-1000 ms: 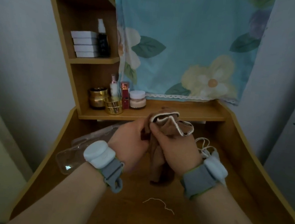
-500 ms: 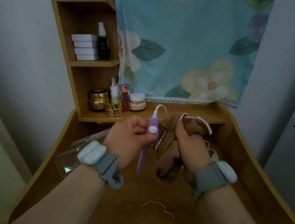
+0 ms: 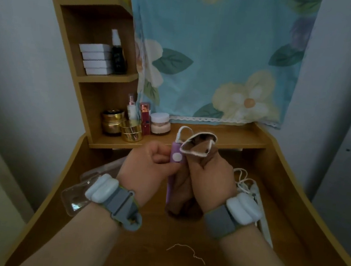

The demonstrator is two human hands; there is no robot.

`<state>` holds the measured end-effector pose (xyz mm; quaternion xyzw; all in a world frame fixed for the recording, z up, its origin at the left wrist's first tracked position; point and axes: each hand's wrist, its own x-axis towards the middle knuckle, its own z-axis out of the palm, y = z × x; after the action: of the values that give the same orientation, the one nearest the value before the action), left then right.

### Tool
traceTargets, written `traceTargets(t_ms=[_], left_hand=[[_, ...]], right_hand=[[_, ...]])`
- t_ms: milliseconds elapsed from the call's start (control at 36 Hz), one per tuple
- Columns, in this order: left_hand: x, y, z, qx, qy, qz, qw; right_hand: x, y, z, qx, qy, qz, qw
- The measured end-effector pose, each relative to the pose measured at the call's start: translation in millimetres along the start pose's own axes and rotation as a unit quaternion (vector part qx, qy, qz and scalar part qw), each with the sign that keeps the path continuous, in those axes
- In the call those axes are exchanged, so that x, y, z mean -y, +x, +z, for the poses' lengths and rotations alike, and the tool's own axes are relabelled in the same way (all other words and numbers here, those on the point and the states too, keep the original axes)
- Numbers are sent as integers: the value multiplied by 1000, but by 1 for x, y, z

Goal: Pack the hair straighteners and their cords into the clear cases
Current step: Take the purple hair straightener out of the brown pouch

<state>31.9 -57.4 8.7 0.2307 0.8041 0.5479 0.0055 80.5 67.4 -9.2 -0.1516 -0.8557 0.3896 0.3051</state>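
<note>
Left hand (image 3: 146, 168) grips purple straightener (image 3: 175, 160); right hand (image 3: 211, 178) clutches open brown pouch (image 3: 196, 147).

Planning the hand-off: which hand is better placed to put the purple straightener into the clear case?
Left. The left hand already grips the purple straightener, and the clear case lies on its side of the desk. The right hand holds the brown pouch.

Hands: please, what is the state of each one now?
Left hand: closed on the purple hair straightener.
Right hand: closed on the brown pouch.
</note>
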Motion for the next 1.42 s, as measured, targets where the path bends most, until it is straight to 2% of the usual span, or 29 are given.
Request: traceTargets(t_ms=[111,167,194,250,306,361,472,583,694,750,861,944,1083,1278,1389,1417], left_hand=[[-3,5,-3,-15,-45,-8,999],[-5,7,-3,-20,-47,-11,999],[-5,8,-2,-23,-35,-1,999],[-3,10,-2,-26,26,37,999],[-7,9,-4,-17,78,68,995],[-8,8,-6,-2,86,71,994],[-7,7,-8,-5,-28,18,999],[-14,9,-15,-30,-138,-13,990],[-6,15,-9,-64,-134,-32,988],[-3,17,0,-85,-102,-25,991],[-4,21,0,-63,-76,-23,995],[-8,19,-3,-37,-70,-13,997],[-14,14,-3,-54,-55,20,997],[-11,10,1,-66,-59,18,996],[-17,10,-8,-61,-109,-11,992],[-18,12,-12,-58,-127,-18,990]], right_hand=[[-7,2,-11,43,189,89,977],[-5,-4,-16,97,249,76,961],[-1,-8,-17,132,265,42,954],[7,-12,-9,173,229,-34,957],[7,-10,-2,160,160,-73,971],[3,-4,-1,143,146,-80,976],[-7,-1,-4,118,134,-75,981],[-23,-8,0,166,60,-61,982],[-18,-13,-2,185,-27,-66,980],[-6,-11,1,158,-36,-89,983],[6,2,7,116,-23,-123,985],[4,5,7,113,-45,-112,986],[1,-4,6,104,-87,-80,988],[-3,-5,0,124,-96,-53,986],[-9,-5,3,193,-97,-8,976],[-11,-7,1,189,-115,-3,975]])
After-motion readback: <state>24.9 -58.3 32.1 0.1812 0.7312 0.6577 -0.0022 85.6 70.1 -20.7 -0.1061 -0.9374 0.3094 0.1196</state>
